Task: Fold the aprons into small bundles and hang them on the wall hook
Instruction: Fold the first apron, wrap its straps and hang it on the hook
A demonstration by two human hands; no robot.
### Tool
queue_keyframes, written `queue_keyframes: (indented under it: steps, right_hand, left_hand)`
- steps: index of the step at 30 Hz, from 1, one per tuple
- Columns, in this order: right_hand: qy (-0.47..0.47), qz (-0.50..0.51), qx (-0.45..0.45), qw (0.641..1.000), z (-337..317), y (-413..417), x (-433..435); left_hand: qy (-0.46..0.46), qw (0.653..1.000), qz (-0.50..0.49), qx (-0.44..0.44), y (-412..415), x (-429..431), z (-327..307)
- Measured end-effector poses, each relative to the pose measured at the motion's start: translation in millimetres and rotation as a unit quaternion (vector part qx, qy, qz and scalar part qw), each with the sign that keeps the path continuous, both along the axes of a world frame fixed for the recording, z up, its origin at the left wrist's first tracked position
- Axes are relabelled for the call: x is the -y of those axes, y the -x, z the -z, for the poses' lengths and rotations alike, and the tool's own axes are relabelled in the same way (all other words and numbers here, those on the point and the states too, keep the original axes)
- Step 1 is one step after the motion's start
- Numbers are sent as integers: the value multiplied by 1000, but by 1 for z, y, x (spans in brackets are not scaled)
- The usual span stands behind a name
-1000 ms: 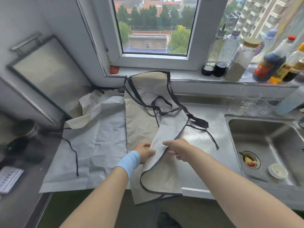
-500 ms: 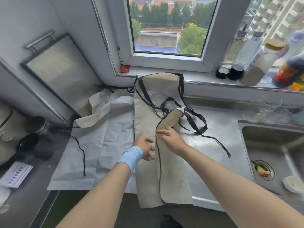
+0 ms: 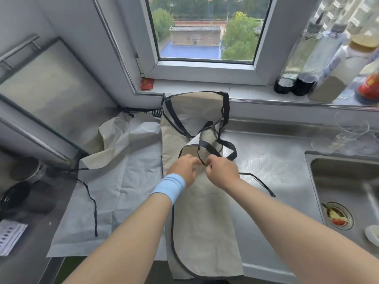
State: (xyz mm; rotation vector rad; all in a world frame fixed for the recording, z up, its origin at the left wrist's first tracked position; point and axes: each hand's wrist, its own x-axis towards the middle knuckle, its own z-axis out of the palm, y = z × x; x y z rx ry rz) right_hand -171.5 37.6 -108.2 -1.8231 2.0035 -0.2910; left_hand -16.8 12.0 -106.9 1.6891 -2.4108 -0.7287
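A beige apron (image 3: 202, 222) with black trim lies folded lengthwise on the steel counter, its top leaning on the window ledge and its lower end hanging over the front edge. Its black straps (image 3: 227, 145) loop across the middle. My left hand (image 3: 184, 169), with a blue wristband, and my right hand (image 3: 222, 173) meet over the fold, and both pinch a thin black strap (image 3: 202, 160) between them. A pale grey apron (image 3: 114, 191) lies spread flat to the left, with a thin black tie (image 3: 93, 203) across it. No wall hook is in view.
A steel sink (image 3: 344, 181) with food scraps in its drain sits at the right. Bottles (image 3: 303, 64) and jars line the window ledge, and clear glasses (image 3: 348, 134) stand below them. A framed board (image 3: 41, 93) leans at the left, above dark cups (image 3: 26, 169).
The apron's right half has been folded over onto its left half. Both hands moved away from me, up the apron, and took hold of the thin strap.
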Motion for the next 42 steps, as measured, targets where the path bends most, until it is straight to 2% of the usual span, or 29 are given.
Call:
queue_keyframes:
  steps: [2,5,8,11,12,14,15,17,19,20,22,24,26,28,29,31,33,36,38,40,42]
  right_hand:
    - [-57,-11,-64,996,11,10,7]
    - [-100,-13,-119,988,35,18,16]
    - [-78,-32,-145,986,50,19,21]
    - [-78,-43,-141,986,50,17,27]
    - [-85,-35,-106,990,47,15,30]
    - [-114,16,58,992,33,6,37]
    - [-132,49,168,976,22,0,43]
    - [-163,85,342,922,0,-11,52]
    - [-186,93,422,882,-16,-20,61]
    - [-197,90,440,871,-24,-27,65]
    - [-208,74,444,869,-34,-38,71]
    - [-183,73,430,881,-36,-50,77]
    - [-130,64,357,923,-32,-59,80]
    - [-77,-11,179,981,-25,-64,83]
    - [-64,-62,77,993,-21,-66,84]
    - [-48,-134,-78,987,-14,-69,87]
    - [-41,-169,-167,970,-10,-72,90]
    - [-19,-172,-217,961,-4,-67,97]
    - [15,-141,-204,969,-2,-57,99]
    - [89,-119,-166,975,-4,-44,98]
    - [154,-109,-133,973,-5,-26,95]
  left_hand:
    - [-56,996,7,69,3,5,5]
    - [-83,991,13,108,2,14,15]
    - [-65,993,9,97,0,19,21]
    - [-57,997,-29,42,-1,23,22]
    - [-63,996,-51,20,0,23,21]
    - [-118,984,-125,-54,5,19,16]
    - [-171,963,-174,-116,7,18,13]
    - [-300,891,-240,-243,12,14,7]
    - [-356,842,-254,-314,8,16,-1]
    - [-352,838,-256,-329,1,16,-6]
    - [-309,861,-250,-317,-16,18,-14]
    - [-234,900,-255,-264,-38,20,-19]
    - [-135,928,-275,-210,-64,24,-19]
    - [-74,928,-305,-202,-86,27,-20]
    - [-63,921,-321,-212,-96,30,-20]
    - [-40,906,-345,-241,-111,35,-25]
    - [-14,900,-353,-254,-122,41,-29]
    - [-1,909,-334,-248,-127,50,-32]
    - [-34,908,-316,-271,-121,55,-35]
    - [-84,893,-311,-313,-107,59,-37]
    - [-151,859,-313,-375,-83,61,-35]
